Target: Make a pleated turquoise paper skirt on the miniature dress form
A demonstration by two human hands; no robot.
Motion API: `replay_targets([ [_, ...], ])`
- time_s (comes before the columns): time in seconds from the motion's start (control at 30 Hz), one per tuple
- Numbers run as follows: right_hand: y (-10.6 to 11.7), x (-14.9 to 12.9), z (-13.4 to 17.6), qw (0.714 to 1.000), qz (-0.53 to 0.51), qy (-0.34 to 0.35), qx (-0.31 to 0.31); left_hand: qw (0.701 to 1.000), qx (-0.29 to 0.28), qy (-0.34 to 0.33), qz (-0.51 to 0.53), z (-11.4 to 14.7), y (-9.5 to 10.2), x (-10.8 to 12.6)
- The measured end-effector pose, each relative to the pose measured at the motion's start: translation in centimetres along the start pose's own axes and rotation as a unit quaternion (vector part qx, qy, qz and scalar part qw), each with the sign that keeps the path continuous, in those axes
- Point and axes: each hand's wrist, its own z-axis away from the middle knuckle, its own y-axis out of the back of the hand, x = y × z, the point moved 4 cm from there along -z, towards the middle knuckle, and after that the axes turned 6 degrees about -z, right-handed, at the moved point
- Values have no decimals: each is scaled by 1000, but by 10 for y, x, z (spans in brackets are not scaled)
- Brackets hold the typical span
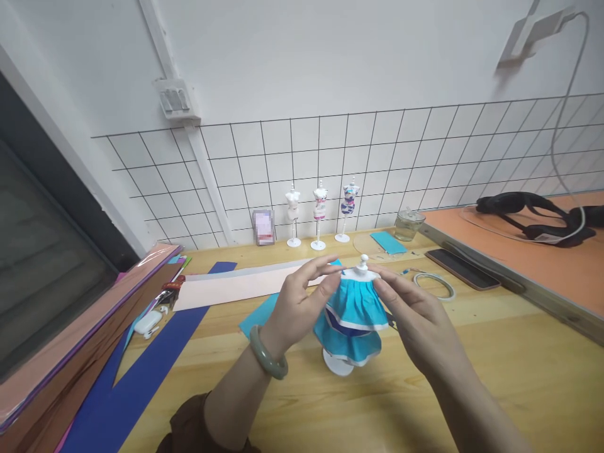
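Turquoise dress (363,305) pinched at the top

It is on a small white mannequin (363,264) at the bench (415,396). Left hand (299,299) and right hand (422,318) pinch its upper edge between thumb and fingers, from opposite sides.

The left forearm (236,393) is slanting up and rightward, the right forearm (472,399) up and leftward. The left hand (297,299) is arching, its fingers pointing right above the thumb; the right hand (419,318) is facing it, its thumb and fingers pointing leftward.
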Motion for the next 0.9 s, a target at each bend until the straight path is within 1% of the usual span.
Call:
replay_targets([
  [0.1,7,5,-2,1000,2,-20,14,999,20,10,36,-4,1,-3],
  [0.2,10,6,-2,999,12,-30,28,999,12,10,37,-5,1,-5],
  [0.3,11,6,0,999,20,-34,32,1000,-2,3,28,-5,0,-7],
  [0.43,11,5,1,999,20,-31,33,1000,-7,-13,6,-5,-1,-7],
  [0.57,11,6,1,998,34,-36,43,999,-6,-34,-14,-4,0,-4],
  [0.77,11,7,1,999,18,-33,34,995,-18,-78,-59,-3,1,2],
  [0.9,12,7,1,998,25,-35,35,994,-18,-80,-67,-4,-1,2],
])
